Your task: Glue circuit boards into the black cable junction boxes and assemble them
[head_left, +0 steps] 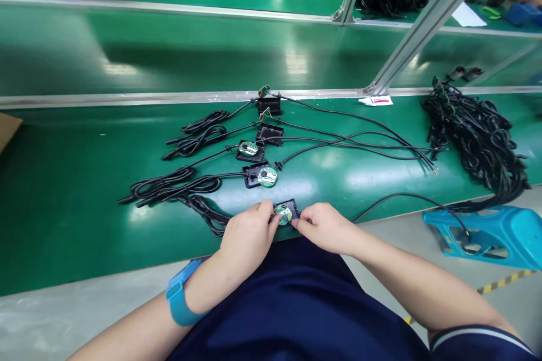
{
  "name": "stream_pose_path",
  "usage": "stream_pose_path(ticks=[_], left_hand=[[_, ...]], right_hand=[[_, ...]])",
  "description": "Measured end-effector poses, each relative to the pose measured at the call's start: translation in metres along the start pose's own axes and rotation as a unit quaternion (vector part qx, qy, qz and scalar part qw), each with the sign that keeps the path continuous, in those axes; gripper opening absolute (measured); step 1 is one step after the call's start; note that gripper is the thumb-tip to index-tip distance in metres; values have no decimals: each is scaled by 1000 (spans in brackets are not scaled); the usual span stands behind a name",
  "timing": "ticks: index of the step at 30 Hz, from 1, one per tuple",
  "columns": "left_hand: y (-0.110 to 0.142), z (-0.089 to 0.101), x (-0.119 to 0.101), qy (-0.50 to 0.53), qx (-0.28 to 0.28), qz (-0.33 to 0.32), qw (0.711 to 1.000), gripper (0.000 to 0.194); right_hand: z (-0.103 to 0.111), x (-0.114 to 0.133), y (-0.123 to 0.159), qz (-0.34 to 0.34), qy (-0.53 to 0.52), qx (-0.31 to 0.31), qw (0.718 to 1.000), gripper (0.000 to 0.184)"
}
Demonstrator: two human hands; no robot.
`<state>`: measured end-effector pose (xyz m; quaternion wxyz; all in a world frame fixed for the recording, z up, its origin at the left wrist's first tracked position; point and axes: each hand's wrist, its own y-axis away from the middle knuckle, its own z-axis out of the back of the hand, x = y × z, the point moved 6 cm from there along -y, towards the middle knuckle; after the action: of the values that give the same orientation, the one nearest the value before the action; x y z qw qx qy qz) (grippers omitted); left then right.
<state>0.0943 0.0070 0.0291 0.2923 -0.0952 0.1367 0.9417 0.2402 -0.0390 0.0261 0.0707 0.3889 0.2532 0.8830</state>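
Left hand (248, 237) pinched one round board (284, 214), right hand (324, 227) bunched nearly closed by one black housing (292, 206), hold unclear — both parts at green bench (84, 237)'s near edge, four more housings (275, 134) beyond.

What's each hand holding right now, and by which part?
The left hand holds the nearest black case, with its green board, at the left edge. The right hand is at the lower right corner; what it grips there can't be told.
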Motion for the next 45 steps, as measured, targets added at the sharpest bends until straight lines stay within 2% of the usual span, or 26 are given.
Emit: stream_pose_path(ticks=[4, 9, 16, 22, 25, 28, 32, 37, 41, 45], left_hand=[[-2, 0, 1, 11, -23, 6, 1000, 14], [1, 0, -1, 7, -56, -21, 998, 14], [-3, -3, -1, -17, -47, 8, 999, 19], [-4, -9, 5, 50, -71, 32, 996, 24], [-5, -11, 7, 107, -82, 8, 991, 24], [-7, -9, 8, 148, -65, -12, 987, 24], [-14, -6, 7, 148, -9, -14, 989, 22], [-21, -2, 3, 105, 31, -4, 994, 20], [-22, -1, 1, 87, 41, -11, 995, 18], [-21, 1, 0, 85, 40, -14, 996, 16]], right_hand=[[1, 6, 2, 24, 18, -11, 999, 41], [4, 11, 9, 52, 14, -19, 998, 39], [-2, 13, 9, 55, 47, -32, 997, 35], [-4, 8, 6, 32, 17, -21, 999, 34], [-4, 6, 6, 26, -1, -23, 999, 33], [-4, 4, 5, 8, -16, -15, 1000, 32], [-5, 4, 3, -7, -22, 5, 1000, 32], [-1, 13, 7, 64, 81, -18, 994, 29], [3, 20, 10, 125, 179, -29, 975, 25], [4, 21, 10, 168, 217, -35, 961, 24]])
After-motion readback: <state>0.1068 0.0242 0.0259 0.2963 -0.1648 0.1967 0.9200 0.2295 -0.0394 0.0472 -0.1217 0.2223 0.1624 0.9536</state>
